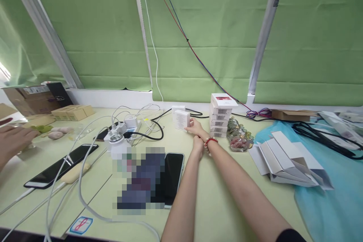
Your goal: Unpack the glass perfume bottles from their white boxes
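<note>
My right hand (195,126), with a red beaded bracelet at its wrist, pinches the edge of a small white box (181,120) standing upright on the table. Behind that box shows the top of another white box (178,107). My left hand (198,145) is tucked against the right wrist by the bracelet, and its fingers are hidden. Just right of my hands rises a stack of white boxes with barcode labels (219,124); a pink picture marks the top one. Beside the stack stand several small glass bottles (239,138) with gold caps.
Folded white cartons (287,160) lie on blue sheeting (314,204) at right. A black phone (172,177), a power strip (117,140) and looping white cables occupy the middle and left. Another person's hand (14,140) enters at far left, near another phone (61,166). Cardboard boxes (31,100) sit behind.
</note>
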The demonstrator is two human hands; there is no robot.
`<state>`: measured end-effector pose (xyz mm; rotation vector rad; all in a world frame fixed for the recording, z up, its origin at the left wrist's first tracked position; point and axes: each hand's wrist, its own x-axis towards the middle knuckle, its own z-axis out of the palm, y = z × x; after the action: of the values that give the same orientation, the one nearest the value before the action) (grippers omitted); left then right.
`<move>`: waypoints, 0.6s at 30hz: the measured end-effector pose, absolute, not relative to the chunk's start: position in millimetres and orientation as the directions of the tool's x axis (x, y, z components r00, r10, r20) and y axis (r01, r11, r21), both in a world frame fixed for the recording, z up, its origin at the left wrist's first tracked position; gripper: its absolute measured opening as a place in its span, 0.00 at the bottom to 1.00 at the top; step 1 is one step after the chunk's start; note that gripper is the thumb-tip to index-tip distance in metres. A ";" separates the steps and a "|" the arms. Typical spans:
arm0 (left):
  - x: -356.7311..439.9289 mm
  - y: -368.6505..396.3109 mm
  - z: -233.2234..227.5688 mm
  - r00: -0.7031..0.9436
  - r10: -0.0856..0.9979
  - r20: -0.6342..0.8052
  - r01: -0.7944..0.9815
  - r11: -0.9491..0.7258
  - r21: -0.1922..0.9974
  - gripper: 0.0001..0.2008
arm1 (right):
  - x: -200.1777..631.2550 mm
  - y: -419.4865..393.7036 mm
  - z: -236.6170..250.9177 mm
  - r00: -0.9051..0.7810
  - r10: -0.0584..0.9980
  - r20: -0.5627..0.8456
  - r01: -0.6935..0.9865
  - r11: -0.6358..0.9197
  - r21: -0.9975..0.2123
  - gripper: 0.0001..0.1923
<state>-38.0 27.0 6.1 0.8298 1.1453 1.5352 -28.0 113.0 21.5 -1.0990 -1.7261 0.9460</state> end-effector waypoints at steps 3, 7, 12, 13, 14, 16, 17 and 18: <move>-38.8 15.6 15.3 -0.403 0.915 0.003 -0.099 -0.047 0.994 0.07 | -9.6 98.4 21.7 -0.295 0.913 0.281 0.266 0.361 -0.894 0.19; -37.5 -1.4 23.3 -0.571 0.820 0.044 0.107 0.021 0.994 0.10 | 0.4 80.2 15.7 -0.266 0.917 0.298 0.264 0.367 -0.892 0.15; -34.5 -18.3 29.3 -0.704 0.702 0.110 0.243 0.092 0.966 0.07 | 4.8 60.3 7.5 -0.221 0.933 0.285 0.262 0.338 -0.904 0.11; -34.6 -20.7 31.1 -0.723 0.678 0.135 0.266 0.093 0.959 0.07 | 6.5 55.9 5.5 -0.223 0.929 0.294 0.255 0.347 -0.902 0.11; -34.8 -22.8 32.8 -0.742 0.651 0.160 0.284 0.090 0.955 0.07 | 8.6 51.3 3.3 -0.222 0.923 0.315 0.248 0.365 -0.897 0.10; -35.2 -25.7 35.6 -0.778 0.575 0.253 0.354 0.069 0.933 0.09 | 13.5 41.5 -1.0 -0.202 0.897 0.394 0.237 0.435 -0.869 0.09; -35.0 -26.5 36.2 -0.780 0.534 0.327 0.417 0.052 0.907 0.16 | 16.3 36.5 -2.7 -0.188 0.875 0.447 0.233 0.481 -0.845 0.07; -34.6 -26.9 36.1 -0.764 0.498 0.411 0.492 0.036 0.870 0.23 | 19.4 31.6 -3.8 -0.177 0.851 0.495 0.226 0.525 -0.821 0.06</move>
<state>-34.6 -26.9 36.1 1.0780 2.2576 1.8910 19.4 31.6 -3.8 -0.9172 -1.6932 0.7284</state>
